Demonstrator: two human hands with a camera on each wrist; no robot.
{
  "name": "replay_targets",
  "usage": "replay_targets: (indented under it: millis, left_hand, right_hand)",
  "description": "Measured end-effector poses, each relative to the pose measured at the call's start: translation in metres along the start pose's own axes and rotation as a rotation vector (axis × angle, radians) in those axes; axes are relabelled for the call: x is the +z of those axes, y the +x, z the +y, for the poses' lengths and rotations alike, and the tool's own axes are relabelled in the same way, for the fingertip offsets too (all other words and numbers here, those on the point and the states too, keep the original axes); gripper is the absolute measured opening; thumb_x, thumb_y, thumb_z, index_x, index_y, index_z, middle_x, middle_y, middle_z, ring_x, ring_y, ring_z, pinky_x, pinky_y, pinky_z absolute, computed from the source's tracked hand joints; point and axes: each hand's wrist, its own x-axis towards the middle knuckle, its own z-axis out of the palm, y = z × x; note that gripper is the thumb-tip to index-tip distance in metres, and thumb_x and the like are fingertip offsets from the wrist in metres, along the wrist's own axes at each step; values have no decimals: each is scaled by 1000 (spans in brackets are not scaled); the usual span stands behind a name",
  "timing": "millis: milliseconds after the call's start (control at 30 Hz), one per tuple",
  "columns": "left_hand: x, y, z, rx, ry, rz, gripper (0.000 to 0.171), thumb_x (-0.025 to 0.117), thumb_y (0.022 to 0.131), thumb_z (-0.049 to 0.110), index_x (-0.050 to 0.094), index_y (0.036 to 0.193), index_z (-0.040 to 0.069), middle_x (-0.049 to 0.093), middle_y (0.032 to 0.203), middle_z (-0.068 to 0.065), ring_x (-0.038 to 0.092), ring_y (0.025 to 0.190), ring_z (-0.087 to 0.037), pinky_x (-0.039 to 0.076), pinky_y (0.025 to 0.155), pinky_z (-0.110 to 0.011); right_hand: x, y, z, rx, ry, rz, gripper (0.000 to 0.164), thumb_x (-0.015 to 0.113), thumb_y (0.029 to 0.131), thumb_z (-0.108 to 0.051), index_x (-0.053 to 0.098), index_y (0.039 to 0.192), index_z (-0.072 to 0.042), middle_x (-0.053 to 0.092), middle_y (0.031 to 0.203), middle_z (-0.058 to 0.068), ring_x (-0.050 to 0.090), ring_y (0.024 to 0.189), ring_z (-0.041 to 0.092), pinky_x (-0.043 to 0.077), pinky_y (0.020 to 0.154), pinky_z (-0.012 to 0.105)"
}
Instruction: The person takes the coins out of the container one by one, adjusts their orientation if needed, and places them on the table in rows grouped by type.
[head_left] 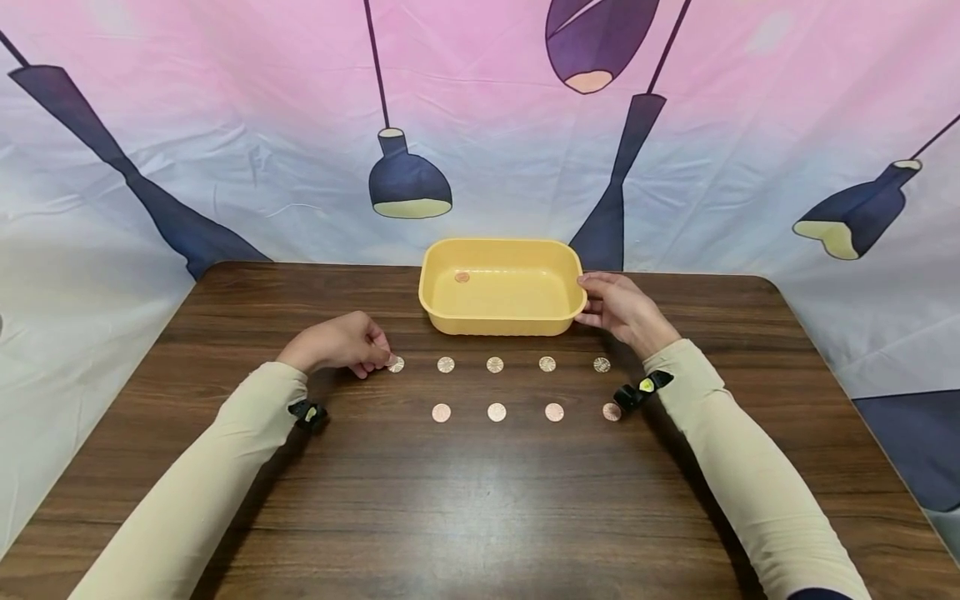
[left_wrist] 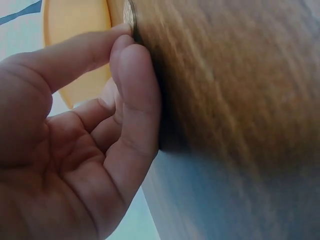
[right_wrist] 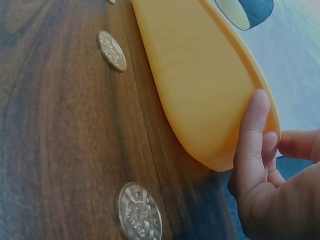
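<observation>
At the left end of the back row of coins, my left hand (head_left: 347, 343) has its thumb and index fingertips at the edge of a gold coin (head_left: 396, 364). In the left wrist view those fingertips pinch the edge of this coin (left_wrist: 130, 16), and the other fingers curl in. My right hand (head_left: 624, 310) grips the right end of a yellow plastic tub (head_left: 502, 326), thumb and fingers at its rim. Inside the tub lies one copper-coloured coin (head_left: 462, 277). The right wrist view shows the hand (right_wrist: 272, 185) holding the tub (right_wrist: 200, 80) by its rim.
Several gold coins lie in a row before the tub, among them one coin (head_left: 495, 365) in the middle. Nearer is a row of copper-coloured coins (head_left: 497, 412). The right wrist strap (head_left: 643, 389) overhangs the rightmost one. A printed cloth (head_left: 300, 167) hangs behind the wooden table (head_left: 450, 517).
</observation>
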Motion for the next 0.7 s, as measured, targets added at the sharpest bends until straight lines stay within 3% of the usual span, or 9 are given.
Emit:
replay_targets:
  millis: [367, 567, 700]
  left_hand:
    - [-5, -6, 5, 16, -28, 38, 20, 68, 103, 16, 70, 94, -2, 63, 82, -6, 62, 74, -16, 61, 69, -29]
    - [-17, -11, 27, 44, -54, 191, 29, 64, 107, 25, 70, 104, -3, 69, 95, -14, 66, 83, -22, 63, 77, -36]
    - [-24, -9, 50, 124, -23, 312, 28, 60, 109, 24, 70, 104, -1, 68, 91, -13, 66, 79, -22, 62, 74, -37]
  right_hand:
    - [3, 0, -2, -4, -5, -38, 12, 51, 112, -12, 53, 117, -2, 67, 83, 2, 68, 73, 11, 62, 66, 23]
    - [3, -2, -3, -2, -18, -43, 13, 50, 112, -12, 55, 118, -1, 67, 84, 2, 69, 74, 11, 62, 68, 23]
    - [1, -2, -2, 8, -39, -27, 18, 50, 113, -13, 55, 123, 0, 68, 86, 2, 69, 74, 11, 62, 69, 22]
